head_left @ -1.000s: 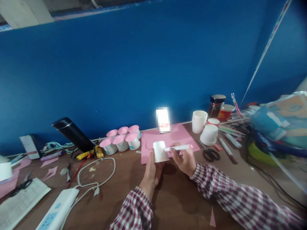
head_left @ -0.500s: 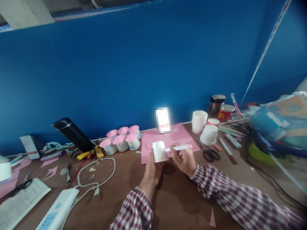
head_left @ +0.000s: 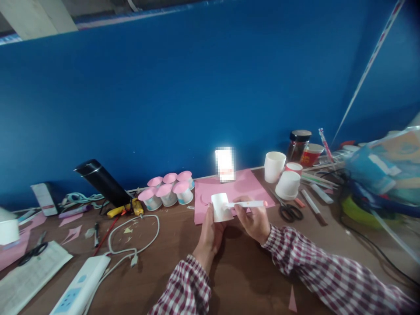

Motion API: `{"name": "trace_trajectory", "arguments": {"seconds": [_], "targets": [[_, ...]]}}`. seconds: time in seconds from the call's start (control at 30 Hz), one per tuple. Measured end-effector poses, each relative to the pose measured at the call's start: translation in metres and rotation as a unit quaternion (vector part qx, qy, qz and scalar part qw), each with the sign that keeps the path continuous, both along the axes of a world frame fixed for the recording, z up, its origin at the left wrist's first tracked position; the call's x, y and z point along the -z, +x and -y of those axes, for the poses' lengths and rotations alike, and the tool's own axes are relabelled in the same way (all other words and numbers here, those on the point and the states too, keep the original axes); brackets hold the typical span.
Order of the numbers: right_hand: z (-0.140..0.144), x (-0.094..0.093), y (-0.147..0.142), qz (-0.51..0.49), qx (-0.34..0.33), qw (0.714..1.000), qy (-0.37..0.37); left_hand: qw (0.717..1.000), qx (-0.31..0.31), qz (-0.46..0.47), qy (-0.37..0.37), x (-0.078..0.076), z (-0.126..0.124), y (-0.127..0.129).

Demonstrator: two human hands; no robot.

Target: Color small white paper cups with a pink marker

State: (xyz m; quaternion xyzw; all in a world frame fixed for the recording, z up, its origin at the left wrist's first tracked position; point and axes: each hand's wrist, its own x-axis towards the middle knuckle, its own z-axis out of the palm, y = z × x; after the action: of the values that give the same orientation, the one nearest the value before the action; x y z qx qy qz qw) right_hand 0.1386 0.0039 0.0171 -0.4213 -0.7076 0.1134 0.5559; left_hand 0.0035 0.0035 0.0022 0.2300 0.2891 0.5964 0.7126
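Over the brown table [head_left: 236, 271] and the near edge of the pink sheet [head_left: 252, 186], my left hand [head_left: 210, 234] is wrapped around a small white paper cup [head_left: 221, 206], holding it upside down, just clear of the surface. My right hand [head_left: 254, 221] pinches a white marker [head_left: 246, 204], its long axis lying nearly level left to right, tip touching the cup's right side, orange cap pointing away to the right.

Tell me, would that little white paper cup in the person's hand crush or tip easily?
Probably yes. The white paper cup looks thin-walled, and the left hand holds it aloft with a light grip, so it seems very light. The right hand brings a marker to its side; hard pressure might dent it. Set down empty, it would likely tip easily.
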Motion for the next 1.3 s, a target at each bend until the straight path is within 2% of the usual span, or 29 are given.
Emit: {"name": "trace_trajectory", "arguments": {"seconds": [0.23, 0.43, 1.3], "targets": [[0.0025, 0.0006, -0.0006, 0.015, -0.011, 1.0, -0.014, 1.0, -0.006, 0.0, 0.015, 0.0056, -0.0014, 0.0016], [0.002, -0.0006, -0.0003, 0.027, -0.016, 0.999, -0.021, 0.999, 0.014, -0.009, 0.034, 0.0041, -0.0012, 0.0024], [0.0003, 0.0018, -0.0006, 0.021, -0.028, 0.999, -0.029, 0.999, -0.004, -0.04, 0.012, 0.0061, -0.0009, 0.0022]]}}
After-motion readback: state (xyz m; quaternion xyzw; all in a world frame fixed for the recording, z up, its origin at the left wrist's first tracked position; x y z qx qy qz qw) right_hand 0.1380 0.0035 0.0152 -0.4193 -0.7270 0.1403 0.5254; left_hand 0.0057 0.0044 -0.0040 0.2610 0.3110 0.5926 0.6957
